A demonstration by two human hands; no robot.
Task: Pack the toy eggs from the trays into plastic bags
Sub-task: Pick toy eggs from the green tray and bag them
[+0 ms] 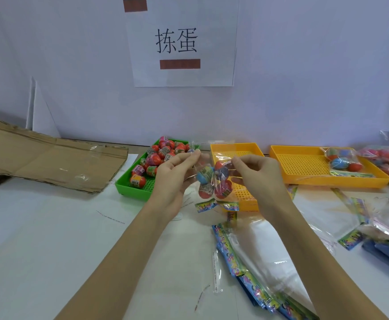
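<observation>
We hold a clear bag [213,181] of eggs up between us, left hand [175,179] and right hand [260,176] pinching its top. One packed bag [343,161] lies in the far-right tray [304,167]; the green tray [131,185] at left remains loaded with eggs [161,158].

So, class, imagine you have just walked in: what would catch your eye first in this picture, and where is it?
First, the clear bag of colourful toy eggs held up in the middle, its top pinched by the left hand and the right hand. Behind the left hand sits a green tray heaped with red eggs. On the wall above hangs a white paper sign with large black characters.
</observation>
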